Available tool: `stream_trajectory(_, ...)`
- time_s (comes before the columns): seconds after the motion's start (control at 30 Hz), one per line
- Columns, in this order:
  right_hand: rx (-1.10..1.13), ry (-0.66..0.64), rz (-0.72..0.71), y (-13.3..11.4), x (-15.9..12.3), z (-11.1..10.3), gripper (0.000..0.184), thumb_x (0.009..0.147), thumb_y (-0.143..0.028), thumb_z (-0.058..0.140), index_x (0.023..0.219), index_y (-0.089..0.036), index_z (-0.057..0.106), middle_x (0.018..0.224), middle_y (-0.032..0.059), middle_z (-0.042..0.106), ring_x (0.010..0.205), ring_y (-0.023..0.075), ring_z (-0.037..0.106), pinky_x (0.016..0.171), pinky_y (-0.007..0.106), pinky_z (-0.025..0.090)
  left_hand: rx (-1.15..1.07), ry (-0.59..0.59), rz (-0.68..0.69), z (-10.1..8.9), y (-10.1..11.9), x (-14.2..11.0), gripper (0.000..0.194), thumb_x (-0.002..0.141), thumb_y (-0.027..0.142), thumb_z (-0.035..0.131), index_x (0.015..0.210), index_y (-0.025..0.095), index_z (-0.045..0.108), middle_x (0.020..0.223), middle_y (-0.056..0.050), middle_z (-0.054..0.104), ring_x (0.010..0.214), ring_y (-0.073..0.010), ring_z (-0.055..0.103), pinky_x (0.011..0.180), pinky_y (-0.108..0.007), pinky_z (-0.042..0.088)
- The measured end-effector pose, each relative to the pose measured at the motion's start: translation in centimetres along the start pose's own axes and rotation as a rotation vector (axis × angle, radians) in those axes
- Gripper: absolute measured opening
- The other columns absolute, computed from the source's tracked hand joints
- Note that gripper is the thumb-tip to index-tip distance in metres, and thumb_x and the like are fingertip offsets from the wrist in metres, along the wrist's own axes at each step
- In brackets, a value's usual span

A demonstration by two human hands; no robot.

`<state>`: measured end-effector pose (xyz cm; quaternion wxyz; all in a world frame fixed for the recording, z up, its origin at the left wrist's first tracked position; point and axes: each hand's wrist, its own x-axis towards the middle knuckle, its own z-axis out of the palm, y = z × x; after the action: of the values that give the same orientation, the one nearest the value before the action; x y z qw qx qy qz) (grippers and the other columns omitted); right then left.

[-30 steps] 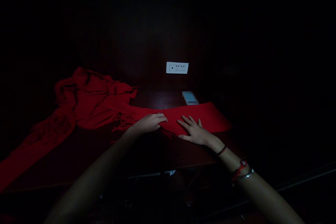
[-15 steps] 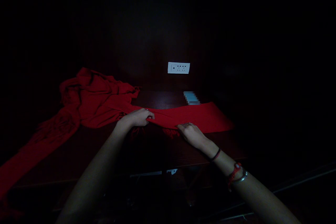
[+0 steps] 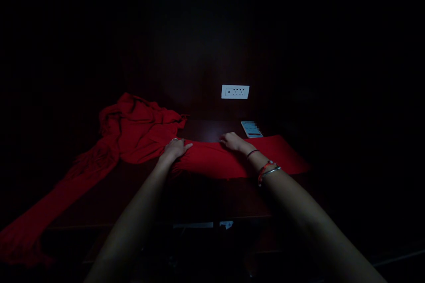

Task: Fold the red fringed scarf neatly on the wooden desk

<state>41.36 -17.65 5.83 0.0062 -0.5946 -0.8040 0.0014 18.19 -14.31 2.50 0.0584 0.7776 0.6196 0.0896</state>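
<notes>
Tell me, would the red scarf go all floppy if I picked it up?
Probably yes: the red scarf lies in loose folds on the left, so it would likely droop. It looks like thin cloth, so it's probably light for its size. The fringe hanging at its lower left end might swing about.

The dark wooden table (image 3: 206,132) is partly covered by red cloth. A flat red strip (image 3: 212,161) is laid along it. To the left, a fringed red scarf (image 3: 142,124) is bunched up in a pile – one long end is draped over the front edge. A phone (image 3: 251,129) – its screen lit up – is placed just behind the strip.
</notes>
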Motion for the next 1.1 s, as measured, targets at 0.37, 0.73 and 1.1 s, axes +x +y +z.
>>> stream_trajectory(0.37, 0.077, 0.123, 0.032, 0.4, 2.2, 1.5, 0.027, 0.086, -0.021, 0.032, 0.097, -0.013, 0.055, 0.094, 0.0087, 0.063, 0.084, 0.0137, 0.058, 0.068, 0.019, 0.038, -0.559, 0.017, -0.078, 0.0, 1.0, 0.5, 0.011, 0.071, 0.019, 0.05, 0.081, 0.014, 0.05, 0.071, 0.0, 0.056, 0.063, -0.011, 0.052, 0.053, -0.019, 0.037)
stream_trajectory(0.73, 0.016, 0.2, 0.123, 0.2, 1.1, 3.0, 0.027, 0.089, -0.027, 0.023, 0.106, -0.014, 0.04, 0.1, 0.013, 0.059, 0.09, 0.0189, 0.055, 0.072, 0.026, 0.035, -0.174, 0.108, -0.019, 1.0, 2.3, -0.4, 0.039, 0.077, 0.027, 0.047, 0.113, 0.02, 0.036, 0.105, -0.011, 0.054, 0.099, -0.0242, 0.05, 0.08, -0.037, 0.038)
stream_trajectory(1.1, -0.022, 0.212, 0.135, 0.7, 1.5, 3.5, 0.023, 0.087, -0.028, 0.03, 0.1, -0.015, 0.045, 0.101, 0.0116, 0.058, 0.095, 0.02, 0.052, 0.077, 0.031, 0.035, 0.086, -0.165, 0.599, -1.5, 5.0, -3.9, 0.025, 0.065, 0.031, 0.061, 0.086, 0.02, 0.053, 0.09, -0.002, 0.054, 0.081, -0.016, 0.05, 0.069, -0.023, 0.039)
